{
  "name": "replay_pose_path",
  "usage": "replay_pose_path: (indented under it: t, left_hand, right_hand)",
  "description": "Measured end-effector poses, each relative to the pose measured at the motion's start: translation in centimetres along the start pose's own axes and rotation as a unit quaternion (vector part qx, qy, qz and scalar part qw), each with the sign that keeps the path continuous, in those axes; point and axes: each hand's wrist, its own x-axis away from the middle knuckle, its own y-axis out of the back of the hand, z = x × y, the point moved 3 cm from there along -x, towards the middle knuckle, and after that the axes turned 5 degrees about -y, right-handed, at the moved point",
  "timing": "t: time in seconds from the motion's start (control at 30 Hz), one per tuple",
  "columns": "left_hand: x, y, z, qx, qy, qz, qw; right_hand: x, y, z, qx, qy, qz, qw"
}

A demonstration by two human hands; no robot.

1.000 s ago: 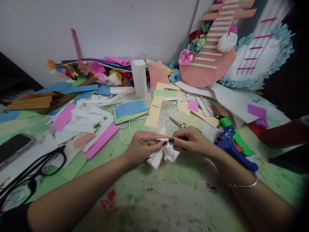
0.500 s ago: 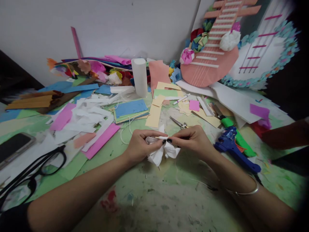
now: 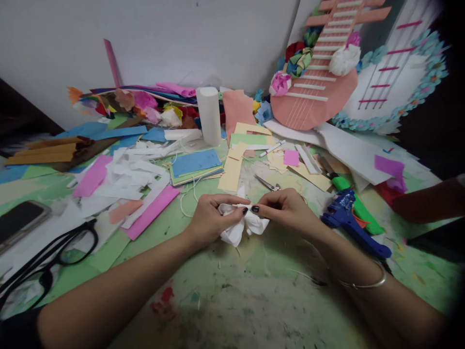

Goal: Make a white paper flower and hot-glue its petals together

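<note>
A white paper flower (image 3: 234, 231) with loose, folded petals is held between both hands above the table. My left hand (image 3: 209, 218) pinches its left side, thumb on the front and fingers behind. On the other side my right hand (image 3: 285, 208) grips the flower between thumb and index finger, with both thumb tips close together. The fingertips behind the petals are hidden. Just beyond my right hand lies a pair of scissors (image 3: 267, 182), its handles partly covered by the hand. A blue glue gun (image 3: 352, 223) rests right of my right wrist.
White paper strips (image 3: 132, 172), a pink strip (image 3: 152, 213) and a stack of coloured sheets (image 3: 196, 164) lie beyond the hands. Black glasses (image 3: 47, 261) and a phone (image 3: 22, 225) are at left. A white roll (image 3: 209, 116) stands behind; a paper guitar (image 3: 314, 99) leans at the wall.
The thumb tips have parted slightly, and the right thumb has shifted on the flower. Both hands otherwise keep their hold. The whole view has shifted a little.
</note>
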Motion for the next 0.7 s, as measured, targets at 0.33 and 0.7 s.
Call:
replay_pose_path:
  t: [0.33, 0.7]
  left_hand:
    - [0.28, -0.23, -0.57, -0.024, -0.075, 0.035, 0.996]
    - [0.18, -0.26, -0.87, -0.025, -0.092, 0.035, 0.995]
  right_hand:
    - [-0.08, 0.52, -0.21, 0.034, -0.006, 0.086, 0.996]
    - [-0.08, 0.05, -0.31, -0.002, -0.017, 0.061, 0.998]
